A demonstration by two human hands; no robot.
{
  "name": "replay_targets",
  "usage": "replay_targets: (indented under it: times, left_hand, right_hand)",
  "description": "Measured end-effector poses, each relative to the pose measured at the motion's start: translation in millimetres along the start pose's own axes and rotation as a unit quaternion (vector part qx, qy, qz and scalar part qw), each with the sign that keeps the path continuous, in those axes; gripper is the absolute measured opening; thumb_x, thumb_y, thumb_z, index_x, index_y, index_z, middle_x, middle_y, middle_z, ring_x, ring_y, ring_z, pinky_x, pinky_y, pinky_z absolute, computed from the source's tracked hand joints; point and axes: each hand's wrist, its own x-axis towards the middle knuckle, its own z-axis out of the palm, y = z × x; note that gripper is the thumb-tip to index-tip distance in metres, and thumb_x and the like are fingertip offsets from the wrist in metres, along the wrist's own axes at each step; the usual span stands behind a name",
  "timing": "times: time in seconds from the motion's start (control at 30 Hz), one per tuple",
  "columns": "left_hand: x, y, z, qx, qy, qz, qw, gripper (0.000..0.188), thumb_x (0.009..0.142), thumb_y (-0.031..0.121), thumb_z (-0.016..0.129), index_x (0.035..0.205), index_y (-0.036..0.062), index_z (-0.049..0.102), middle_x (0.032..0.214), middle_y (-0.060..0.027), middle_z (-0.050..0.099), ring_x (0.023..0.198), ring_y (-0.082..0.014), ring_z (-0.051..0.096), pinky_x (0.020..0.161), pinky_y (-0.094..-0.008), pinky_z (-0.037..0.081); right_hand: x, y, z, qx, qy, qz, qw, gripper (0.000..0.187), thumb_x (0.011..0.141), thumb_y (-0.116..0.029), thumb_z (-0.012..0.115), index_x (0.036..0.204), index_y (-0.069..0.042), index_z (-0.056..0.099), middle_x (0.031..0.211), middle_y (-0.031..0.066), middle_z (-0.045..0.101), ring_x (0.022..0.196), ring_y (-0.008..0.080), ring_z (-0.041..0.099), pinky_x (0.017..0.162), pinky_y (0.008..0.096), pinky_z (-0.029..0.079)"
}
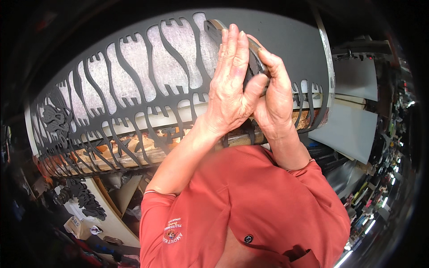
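Between my two hands is a sole-shaped cutting die (213, 25) with a thin metal rim, partly hidden by my fingers. My left hand (229, 87) lies along its near left side, fingers straight and side by side, thumb reaching across toward the right. My right hand (276, 96) grips the right edge, fingers behind it. Dark material shows inside the rim between my hands. Beneath lies a dark grey sheet (286, 35) with rows of sole-shaped holes, its cut front strips hanging over the table's edge. What the hidden fingertips touch I cannot make out.
A pale worn cutting surface (174, 49) shows through the holes. Dark cut pieces (57, 117) are heaped on the sheet's left end, and more cut pieces (87, 201) lie lower left near a small box (77, 228). White panels (348, 129) stand at the right, beside a cluttered floor.
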Motion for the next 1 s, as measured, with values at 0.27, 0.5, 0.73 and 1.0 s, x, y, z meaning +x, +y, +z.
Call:
replay_targets:
  times: [0.27, 0.5, 0.73, 1.0]
  left_hand:
    - [13, 11, -11, 0.048, 0.107, -0.014, 0.993, 0.028, 0.111, 0.006, 0.051, 0.128, -0.0076, 0.068, 0.129, -0.0243, 0.074, 0.121, -0.0383, 0.073, 0.106, -0.0427, 0.059]
    - [14, -11, -65, -0.068, 0.106, -0.213, 0.969, 0.031, 0.115, 0.014, 0.049, 0.113, -0.0037, 0.074, 0.100, -0.0089, 0.079, 0.088, -0.0144, 0.073, 0.080, -0.0302, 0.059]
    - [18, -52, -226, -0.306, 0.340, -0.293, 0.840, 0.030, 0.113, 0.024, 0.057, 0.121, -0.0033, 0.068, 0.118, -0.0198, 0.073, 0.108, -0.0306, 0.074, 0.095, -0.0495, 0.065]
    - [-4, -44, -202, -0.385, 0.130, -0.349, 0.844, 0.024, 0.109, 0.021, 0.065, 0.117, -0.0005, 0.072, 0.111, -0.0155, 0.078, 0.095, -0.0225, 0.079, 0.085, -0.0386, 0.068]
  right_hand:
    - [2, -1, 1, 0.064, -0.002, 0.027, 0.998, 0.046, 0.109, -0.025, 0.058, 0.148, 0.001, 0.057, 0.134, 0.0088, 0.069, 0.119, 0.0182, 0.067, 0.106, 0.0365, 0.054]
    - [8, -8, -9, -0.012, -0.058, 0.028, 0.998, 0.051, 0.109, -0.022, 0.052, 0.149, 0.010, 0.049, 0.144, 0.0244, 0.063, 0.133, 0.0319, 0.064, 0.118, 0.0507, 0.052]
    - [4, -53, -51, -0.057, -0.100, -0.046, 0.992, 0.056, 0.103, -0.014, 0.057, 0.149, 0.016, 0.047, 0.144, 0.0311, 0.060, 0.130, 0.0367, 0.067, 0.117, 0.0472, 0.053]
    - [16, -22, -31, -0.642, -0.175, -0.387, 0.638, 0.071, 0.089, -0.037, 0.087, 0.144, 0.001, 0.063, 0.144, 0.0227, 0.064, 0.140, 0.0401, 0.056, 0.118, 0.0490, 0.045]
